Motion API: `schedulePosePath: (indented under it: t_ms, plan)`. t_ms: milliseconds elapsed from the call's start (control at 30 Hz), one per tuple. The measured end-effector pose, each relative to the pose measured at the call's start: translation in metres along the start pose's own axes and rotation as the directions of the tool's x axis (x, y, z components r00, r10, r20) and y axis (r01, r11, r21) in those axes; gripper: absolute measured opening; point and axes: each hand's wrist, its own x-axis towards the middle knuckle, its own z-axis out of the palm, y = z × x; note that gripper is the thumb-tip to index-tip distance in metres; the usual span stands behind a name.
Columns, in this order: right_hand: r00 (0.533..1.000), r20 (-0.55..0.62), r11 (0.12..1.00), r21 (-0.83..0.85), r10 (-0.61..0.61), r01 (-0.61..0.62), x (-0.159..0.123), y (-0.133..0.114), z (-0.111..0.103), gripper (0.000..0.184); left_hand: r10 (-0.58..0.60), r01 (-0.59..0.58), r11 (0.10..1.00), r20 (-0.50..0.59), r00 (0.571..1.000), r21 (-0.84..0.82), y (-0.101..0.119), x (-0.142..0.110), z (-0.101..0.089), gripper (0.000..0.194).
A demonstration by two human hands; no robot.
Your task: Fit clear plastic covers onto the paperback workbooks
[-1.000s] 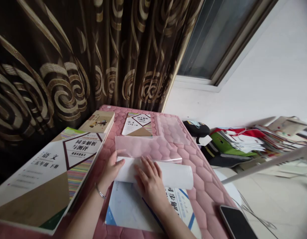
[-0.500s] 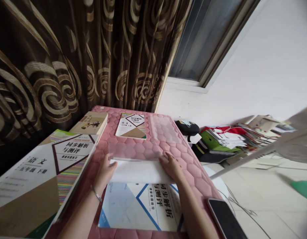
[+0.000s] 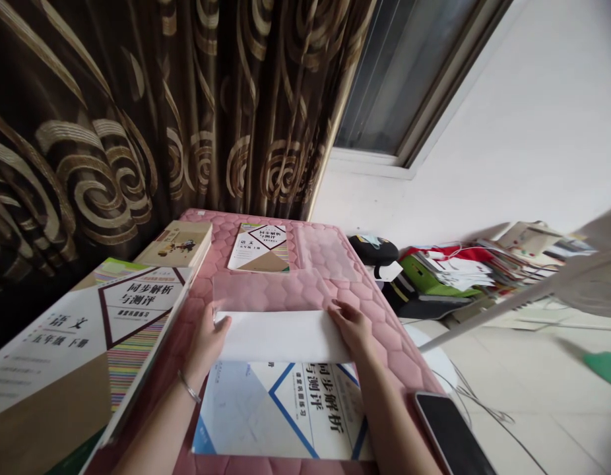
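Observation:
A blue-and-white workbook (image 3: 251,409) lies on a pink quilted surface (image 3: 246,466), its printed side up. Across its far part runs a blank white sheet (image 3: 280,336); whether it is a page of the workbook or a separate piece I cannot tell. My left hand (image 3: 210,336) pinches the sheet's left edge, thumb on top, with a bracelet on the wrist. At its right edge my right hand (image 3: 352,328) grips it, some fingers hidden underneath. Beyond the sheet spreads a translucent plastic book cover (image 3: 266,290), partly beneath it.
At left lie a large workbook (image 3: 53,369) and a thick tan book (image 3: 177,245). Farther off are a smaller workbook (image 3: 259,249) and another translucent sheet (image 3: 328,254). A phone (image 3: 454,432) rests at the right edge. Beyond stand a white fan (image 3: 498,303) and piled papers (image 3: 458,267).
My right hand has shifted slightly right and up along the white sheet's edge. The sheet looks flatter, and more of the translucent cover shows beyond it. The view has shifted a little.

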Motion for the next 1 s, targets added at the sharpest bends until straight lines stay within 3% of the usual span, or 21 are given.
schedulePosePath:
  t_ms: [200,333,700,867,1000]
  plan:
    - [0.997,0.072,0.978,0.208,0.012,-0.027,0.000,0.007,-0.002,0.045,0.047,-0.046,0.994,-0.010,0.999,0.102,0.001,-0.003,0.001,0.037]
    - [0.998,0.059,0.957,0.289,-0.002,-0.015,0.000,0.009,-0.001,0.046,0.096,-0.091,0.980,-0.021,0.995,0.177,-0.001,-0.003,0.002,0.038]
    - [0.997,0.001,0.969,0.235,-0.073,0.071,-0.003,0.006,0.000,0.046,0.169,-0.146,0.961,-0.081,0.982,0.236,-0.008,-0.004,0.007,0.039]
    - [0.995,-0.046,0.969,0.227,-0.091,0.099,-0.006,0.000,-0.001,0.048,0.156,-0.146,0.970,-0.033,0.987,0.194,-0.004,-0.005,0.004,0.043]
    - [0.999,-0.031,0.959,0.278,-0.044,0.051,-0.009,-0.004,-0.003,0.047,0.111,-0.106,0.983,-0.023,0.994,0.153,0.002,-0.007,0.004,0.041]
